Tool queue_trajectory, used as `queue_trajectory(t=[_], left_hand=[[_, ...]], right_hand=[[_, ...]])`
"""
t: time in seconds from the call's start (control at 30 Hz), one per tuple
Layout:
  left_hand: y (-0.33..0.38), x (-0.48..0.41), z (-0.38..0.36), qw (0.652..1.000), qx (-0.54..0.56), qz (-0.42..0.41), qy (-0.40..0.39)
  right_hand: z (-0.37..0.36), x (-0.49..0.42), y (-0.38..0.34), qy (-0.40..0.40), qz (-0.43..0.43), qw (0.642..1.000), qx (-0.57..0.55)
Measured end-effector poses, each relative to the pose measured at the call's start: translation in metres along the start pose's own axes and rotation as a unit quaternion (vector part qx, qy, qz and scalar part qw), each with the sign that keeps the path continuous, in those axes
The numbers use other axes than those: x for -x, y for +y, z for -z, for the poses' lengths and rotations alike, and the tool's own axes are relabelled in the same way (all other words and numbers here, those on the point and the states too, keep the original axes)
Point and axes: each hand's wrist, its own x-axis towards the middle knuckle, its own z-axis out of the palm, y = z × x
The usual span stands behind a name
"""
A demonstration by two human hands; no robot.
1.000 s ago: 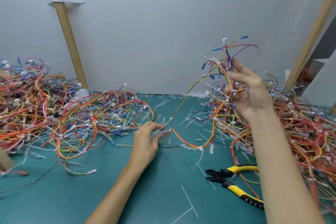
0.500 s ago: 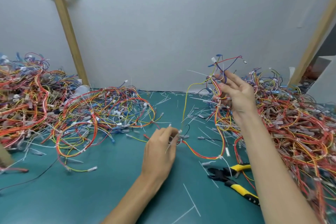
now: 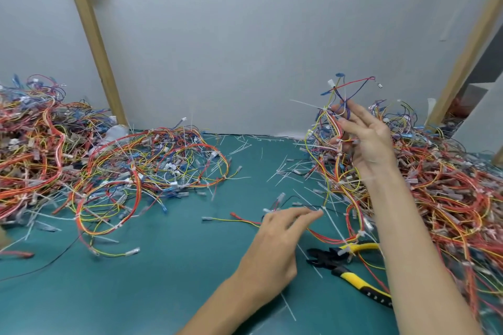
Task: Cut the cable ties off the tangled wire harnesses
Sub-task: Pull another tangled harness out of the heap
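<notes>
Teal mat point(image 3: 163, 266), right fingers point(image 3: 356, 117) gripping raised harness point(image 3: 337, 129), left fingers point(image 3: 304, 217) outstretched near its tail

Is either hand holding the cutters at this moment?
No: the cutters lie on the mat; the right hand grips a wire harness, the left hand holds no tool.

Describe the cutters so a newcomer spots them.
Start at the green mat, near its front right, beside the right forearm. The cutters lie flat. Only they have black jaws and yellow handles; everything nearby is thin wire or white ties.
</notes>
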Motion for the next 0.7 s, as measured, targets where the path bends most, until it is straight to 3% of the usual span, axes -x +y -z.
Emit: queue_trajectory(t=[0.17, 0.33, 0.5, 0.7], left_hand=[[-0.008, -0.007, 0.017, 0.982, 0.142, 0.112, 0.062], [-0.029, -0.006, 0.025, 0.980, 0.135, 0.141, -0.033], [-0.034, -0.007, 0.023, 0.970, 0.174, 0.162, -0.048], [-0.038, -0.007, 0.024, 0.957, 0.208, 0.182, -0.090]], right_hand=[[0.002, -0.001, -0.001, -0.017, -0.015, 0.999, -0.036], [-0.007, 0.000, 0.007, -0.035, -0.054, 0.993, -0.094], [-0.021, 0.009, 0.025, -0.116, -0.080, 0.984, -0.112], [-0.027, 0.012, 0.037, -0.146, -0.104, 0.973, -0.148]])
